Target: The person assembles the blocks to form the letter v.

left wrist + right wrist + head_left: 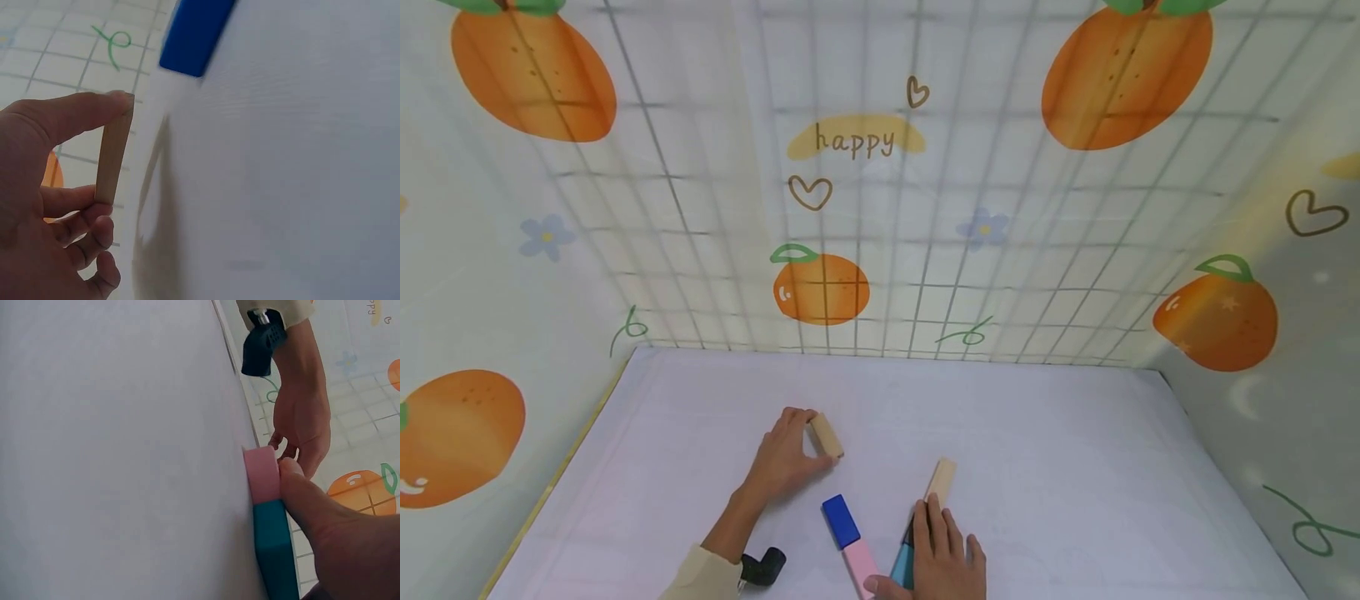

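My left hand [782,458] pinches a small plain wooden block [826,435] by its two ends, thumb at one and fingertips at the other. The left wrist view shows this wooden block [115,159] too. My right hand [943,558] lies with fairly straight fingers over a line of blocks. A teal block [903,567] and a black block [909,532] are partly covered by it; a second wooden block [942,479] extends beyond its fingertips. Its thumb touches a pink block [860,565], whose far end meets a blue block [841,521]. The two lines converge toward me.
A white cloth-covered table [1060,467] lies under everything. Behind it stands a wire grid covered by a printed sheet [880,217] with oranges, and similar sheets flank both sides. A black device [764,567] sits at my left wrist.
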The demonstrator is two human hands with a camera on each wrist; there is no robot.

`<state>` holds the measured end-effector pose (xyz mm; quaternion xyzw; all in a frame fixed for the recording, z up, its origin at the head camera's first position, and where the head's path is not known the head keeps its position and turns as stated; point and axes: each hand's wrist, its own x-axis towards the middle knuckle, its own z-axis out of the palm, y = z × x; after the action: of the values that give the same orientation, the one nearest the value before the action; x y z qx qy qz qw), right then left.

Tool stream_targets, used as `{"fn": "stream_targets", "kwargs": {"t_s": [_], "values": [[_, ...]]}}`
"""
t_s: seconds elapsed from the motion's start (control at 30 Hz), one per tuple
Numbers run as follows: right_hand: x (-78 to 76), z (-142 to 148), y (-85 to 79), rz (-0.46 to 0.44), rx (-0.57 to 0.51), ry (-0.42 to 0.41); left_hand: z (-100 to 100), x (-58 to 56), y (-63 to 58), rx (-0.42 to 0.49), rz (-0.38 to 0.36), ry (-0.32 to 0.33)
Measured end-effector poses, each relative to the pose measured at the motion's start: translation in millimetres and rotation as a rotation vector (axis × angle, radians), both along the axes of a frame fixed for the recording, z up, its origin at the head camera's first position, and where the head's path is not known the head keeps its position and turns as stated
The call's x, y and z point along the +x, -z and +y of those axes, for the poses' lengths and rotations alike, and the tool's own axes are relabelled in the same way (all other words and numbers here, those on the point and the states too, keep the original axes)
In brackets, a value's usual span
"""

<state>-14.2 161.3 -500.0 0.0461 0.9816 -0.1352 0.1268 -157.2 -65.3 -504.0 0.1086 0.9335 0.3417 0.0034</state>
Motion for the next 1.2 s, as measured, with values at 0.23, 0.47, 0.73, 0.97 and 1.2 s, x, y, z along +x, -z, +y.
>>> {"fn": "stream_targets", "kwargs": {"t_s": [0.23, 0.47, 0.73, 0.97, 1.2], "values": [[-0.2, 0.2, -1.1, -0.011, -0.017, -0.004, -5.6, 19.4, 0.3, -0.001, -0.027, 0.037], [-0.2, -1.3, -2.1, -0.022, -0.023, 0.007, -9.1, 30.8, -3.9, -0.011, -0.049, 0.056], [-1.6, -1.6, -2.4, -0.041, -0.008, 0.015, -10.8, 39.5, -9.9, -0.012, -0.029, 0.067], [-0.7, 0.3, -1.2, -0.046, -0.01, 0.019, -13.4, 45.8, -7.4, -0.024, -0.029, 0.061], [-0.2, 0.3, -1.2, -0.033, -0.007, 0.016, -15.1, 50.3, -8.3, -0.022, -0.021, 0.064]]}}
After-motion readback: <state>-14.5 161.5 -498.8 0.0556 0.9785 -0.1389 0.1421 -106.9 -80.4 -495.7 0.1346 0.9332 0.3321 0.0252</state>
